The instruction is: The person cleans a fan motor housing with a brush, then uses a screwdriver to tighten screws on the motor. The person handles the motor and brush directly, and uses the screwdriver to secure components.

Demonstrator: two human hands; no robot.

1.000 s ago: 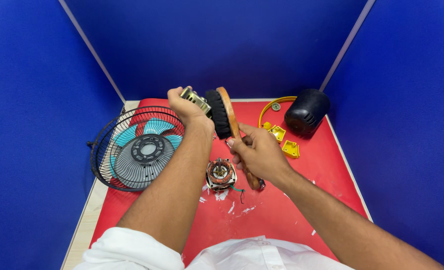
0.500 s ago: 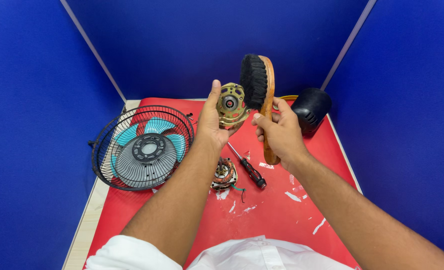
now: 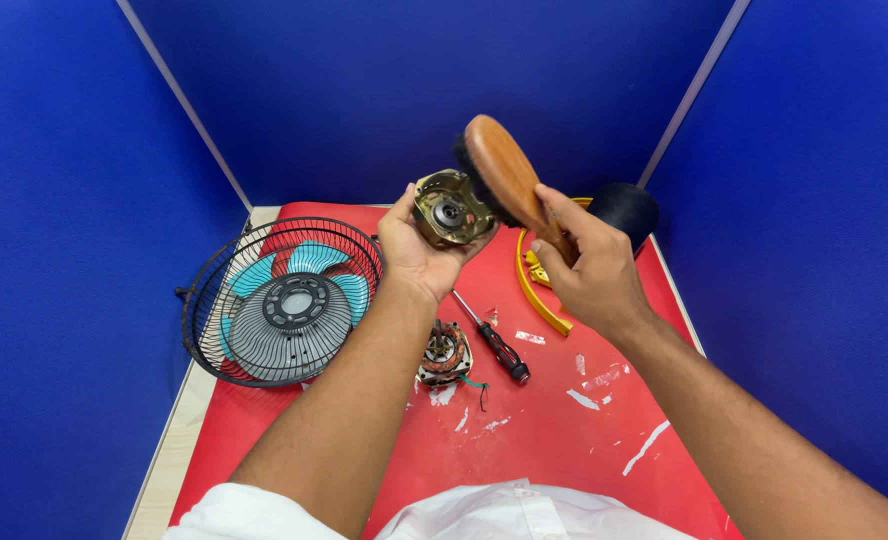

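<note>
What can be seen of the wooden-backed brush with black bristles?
The wooden-backed brush with black bristles has an oval, glossy brown back facing the camera. Dark bristles show along its left edge, against the round brass-coloured metal motor cover in the left hand. The right hand grips its handle. It is raised above the red table mat, tilted.

The wooden brush (image 3: 504, 172) has tilted, bristles now against the motor housing (image 3: 450, 209).

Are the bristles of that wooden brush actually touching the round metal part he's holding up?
Touching. The head view shows the wooden brush in the right hand with its dark bristles pressed against the rim of the round metal part in the left hand.
</note>
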